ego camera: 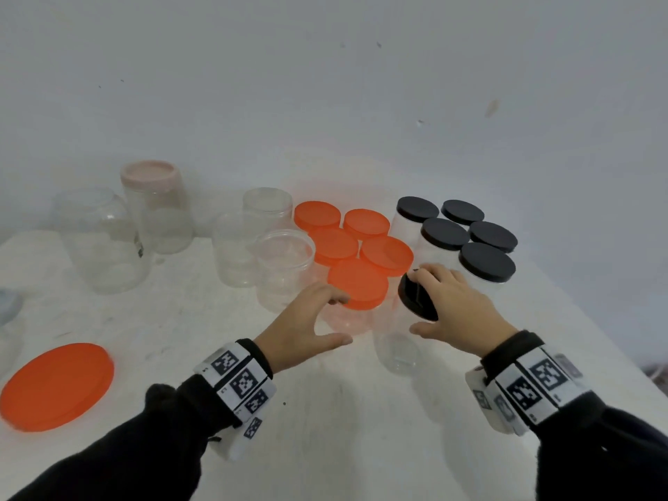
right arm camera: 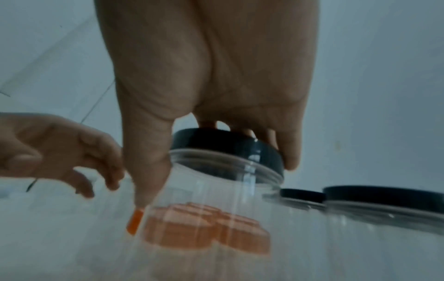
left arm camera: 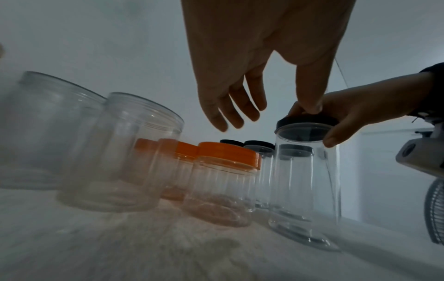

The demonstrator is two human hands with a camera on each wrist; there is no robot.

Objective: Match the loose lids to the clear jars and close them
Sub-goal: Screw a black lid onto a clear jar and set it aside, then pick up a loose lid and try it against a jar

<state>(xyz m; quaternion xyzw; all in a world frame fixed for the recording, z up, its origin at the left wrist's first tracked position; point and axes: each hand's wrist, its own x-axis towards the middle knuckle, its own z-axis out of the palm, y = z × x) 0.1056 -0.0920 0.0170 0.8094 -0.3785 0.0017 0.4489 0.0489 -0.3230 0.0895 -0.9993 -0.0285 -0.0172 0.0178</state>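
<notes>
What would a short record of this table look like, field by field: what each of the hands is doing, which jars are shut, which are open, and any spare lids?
Right hand: grips the black lid on a clear jar
Left hand: open, holds nothing, beside the nearest orange-lidded jar
Closed jars: five orange-lidded, five black-lidded, one pink-lidded jar
Open jars: three wide ones, plus a big jar at far left
Loose lid: large orange lid lying on the table

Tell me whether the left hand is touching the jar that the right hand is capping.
Apart. The left wrist view shows the left hand open in the air, bare wall between its fingertips and the black-lidded jar gripped by the right hand.
</notes>
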